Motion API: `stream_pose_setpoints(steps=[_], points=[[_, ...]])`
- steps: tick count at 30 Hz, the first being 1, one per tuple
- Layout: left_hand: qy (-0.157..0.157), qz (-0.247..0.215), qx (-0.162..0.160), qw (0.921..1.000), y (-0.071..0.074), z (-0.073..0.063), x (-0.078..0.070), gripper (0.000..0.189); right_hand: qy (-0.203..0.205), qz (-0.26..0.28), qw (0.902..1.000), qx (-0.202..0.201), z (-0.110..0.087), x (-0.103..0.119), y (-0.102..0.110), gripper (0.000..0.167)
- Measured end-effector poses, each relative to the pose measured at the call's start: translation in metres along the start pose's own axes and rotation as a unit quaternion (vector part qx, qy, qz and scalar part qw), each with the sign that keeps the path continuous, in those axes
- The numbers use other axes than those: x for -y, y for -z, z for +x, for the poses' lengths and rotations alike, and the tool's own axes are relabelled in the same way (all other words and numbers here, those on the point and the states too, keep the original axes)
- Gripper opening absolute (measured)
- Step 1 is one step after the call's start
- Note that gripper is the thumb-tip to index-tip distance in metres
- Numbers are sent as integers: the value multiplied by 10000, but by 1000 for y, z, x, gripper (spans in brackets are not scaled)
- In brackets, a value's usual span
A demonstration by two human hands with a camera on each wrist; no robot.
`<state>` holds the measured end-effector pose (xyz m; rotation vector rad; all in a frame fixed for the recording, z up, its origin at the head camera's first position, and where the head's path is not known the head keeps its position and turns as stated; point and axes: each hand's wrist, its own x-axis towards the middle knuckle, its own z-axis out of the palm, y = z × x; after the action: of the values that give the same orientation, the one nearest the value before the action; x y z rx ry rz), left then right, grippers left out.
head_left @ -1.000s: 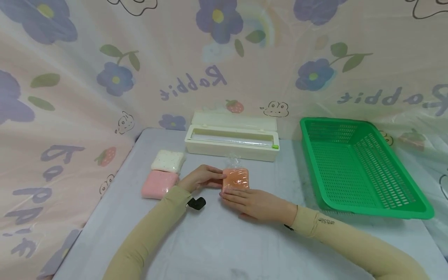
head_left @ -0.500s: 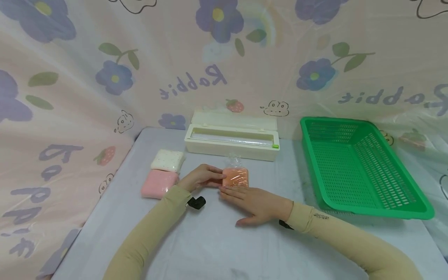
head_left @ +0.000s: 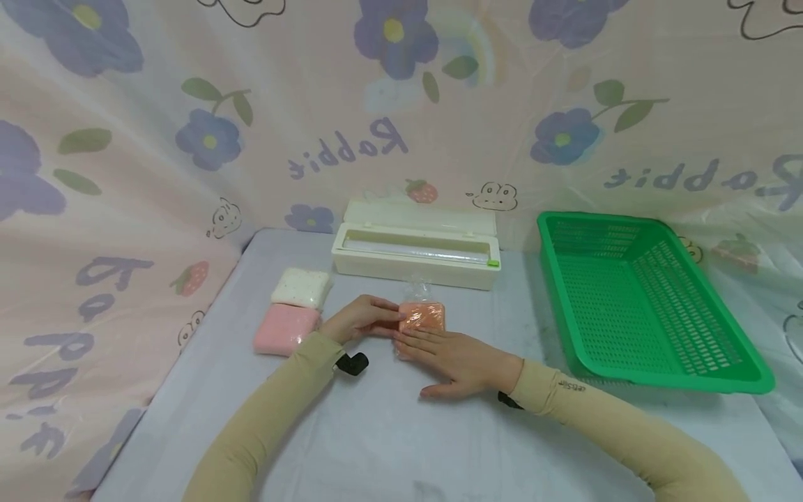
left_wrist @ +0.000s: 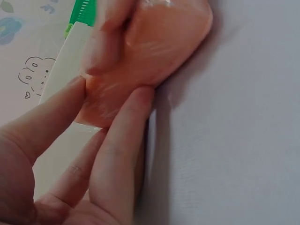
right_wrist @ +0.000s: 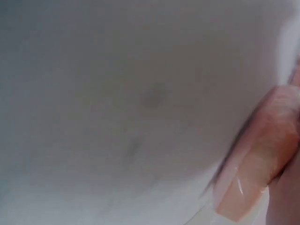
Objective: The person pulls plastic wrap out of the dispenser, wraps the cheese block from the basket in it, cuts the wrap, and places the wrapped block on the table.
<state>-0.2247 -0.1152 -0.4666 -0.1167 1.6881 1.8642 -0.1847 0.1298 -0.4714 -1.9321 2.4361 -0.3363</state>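
A square orange block [head_left: 422, 316] in clear plastic film lies on the table, a tuft of loose film [head_left: 419, 288] sticking out at its far edge. My left hand [head_left: 366, 321] pinches the block's left side; in the left wrist view its fingertips [left_wrist: 142, 97] are on the wrapped edge. My right hand [head_left: 461, 360] lies across the near part of the block with fingers straight, covering that part. In the right wrist view, one end of the wrapped orange block [right_wrist: 246, 187] shows beside the hand.
Behind the hands stands an open cream box [head_left: 414, 272] holding a film roll [head_left: 417, 251]. At the left lie a wrapped pink block [head_left: 285, 329] and a speckled white block [head_left: 301, 287]. A green plastic basket [head_left: 561, 314] stands at the right.
My right hand has shifted slightly away from me over the block, its thumb now spread out from the fingers. The left hand has kept its hold in the same place.
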Motion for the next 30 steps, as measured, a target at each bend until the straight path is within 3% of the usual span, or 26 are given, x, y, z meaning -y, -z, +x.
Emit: stream_pose_setpoints(steps=[3,6,10,13,15,17,21,24,27,30], points=[[1,-28,-12,10000,0,1,0,35,-365,601,9970,-334,-2,1,4,64],[-6,58,-35,10000,-1,1,0,35,-985,1217,9817,-1083,-8,3,7,48],[-141,234,-376,9989,-1,1,-1,33,-1957,1783,9387,-2210,-21,5,11,26],[-337,330,-743,9961,0,2,-2,33,-2705,2228,9021,-2518,-31,7,14,20],[-462,218,-887,9948,1,4,-4,37,-3029,2749,8835,-2282,-37,9,16,28],[-532,38,-911,9944,1,5,-7,41,-3108,3488,8645,-1853,-40,14,18,37],[-525,-297,-828,9947,-3,6,-10,50,-2695,4930,8210,-1010,-41,24,18,45],[-492,-391,-835,9945,-5,5,-11,51,-2484,5525,7921,-744,-38,29,16,47],[-461,-461,-863,9941,-7,1,-10,50,-2603,5589,7838,-744,-38,30,14,48],[-476,-503,-890,9936,-10,-9,-5,50,-2831,5382,7881,-953,-41,27,16,49]])
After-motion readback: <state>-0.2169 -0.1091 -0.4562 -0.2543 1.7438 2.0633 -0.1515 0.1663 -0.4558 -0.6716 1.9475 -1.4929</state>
